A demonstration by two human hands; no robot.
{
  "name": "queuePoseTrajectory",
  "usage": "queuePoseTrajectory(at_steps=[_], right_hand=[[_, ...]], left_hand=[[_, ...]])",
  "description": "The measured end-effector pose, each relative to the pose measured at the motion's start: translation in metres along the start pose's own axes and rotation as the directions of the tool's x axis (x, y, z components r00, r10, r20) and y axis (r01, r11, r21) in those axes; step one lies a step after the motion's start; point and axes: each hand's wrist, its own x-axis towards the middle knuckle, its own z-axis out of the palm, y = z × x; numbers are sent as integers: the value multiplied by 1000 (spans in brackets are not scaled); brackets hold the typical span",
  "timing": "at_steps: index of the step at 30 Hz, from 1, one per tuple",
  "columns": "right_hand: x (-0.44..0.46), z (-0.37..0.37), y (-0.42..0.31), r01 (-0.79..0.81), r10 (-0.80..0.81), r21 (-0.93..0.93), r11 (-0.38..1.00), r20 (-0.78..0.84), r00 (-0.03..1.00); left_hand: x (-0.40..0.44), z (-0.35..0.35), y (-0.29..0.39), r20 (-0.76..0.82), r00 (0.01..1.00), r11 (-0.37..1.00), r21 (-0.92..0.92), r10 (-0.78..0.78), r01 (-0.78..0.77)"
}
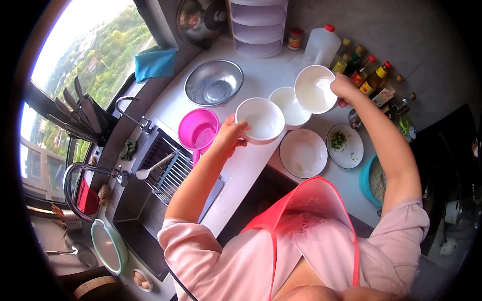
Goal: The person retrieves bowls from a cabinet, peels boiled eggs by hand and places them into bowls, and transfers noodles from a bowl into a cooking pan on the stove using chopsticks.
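My left hand (235, 134) grips the rim of a white bowl (261, 120), thumb over the edge, and holds it over the counter. In my right hand (343, 89) is a second white bowl (315, 89), tilted toward the left. A third white bowl (291, 108) stands between these two, partly covered by them. Just below them lie a wide white dish (303, 153) and a plate (354, 156) with chopped green herbs (340, 141). To the left of my left hand sits a pink dipper (199, 129).
A metal colander (214, 83) stands at the back. The sink (145, 226) with a drying rack (170, 175) and ladle (155, 166) is at left. Several sauce bottles (375, 79) and a clear jug (321, 46) line the wall. A teal basin (370, 181) is at right.
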Motion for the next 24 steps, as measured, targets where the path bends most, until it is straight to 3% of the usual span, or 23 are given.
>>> queuePoseTrajectory(at_steps=[5, 14, 17, 18, 20, 21, 24], right_hand=[[-1, -7, 0, -34, 32, 72, 997, 17, 999], [-21, -22, -17, 84, -86, 64, 994, 28, 996], [-30, -17, -27, 163, -166, -51, 985, -66, 984], [-26, -11, -25, 162, -165, -50, 986, -68, 984], [-18, 2, -21, 288, -347, -269, 919, -209, 914], [-28, 0, -30, 265, -348, -378, 887, -170, 922], [-45, 9, -36, 344, -446, -380, 859, -225, 866]], left_hand=[[11, 15, 23, 6, 999, 998, 56, 37, -37], [57, 56, 27, -10, 1000, 994, 103, 29, -28], [70, 62, 22, -8, 1000, 999, 53, -11, 11], [75, 62, 19, 69, 997, 999, 23, -42, 40], [77, 64, 19, 148, 986, 998, -2, -69, 71], [78, 66, 20, 147, 986, 996, -9, -82, 84], [81, 67, 19, 183, 980, 996, -18, -77, 82]])
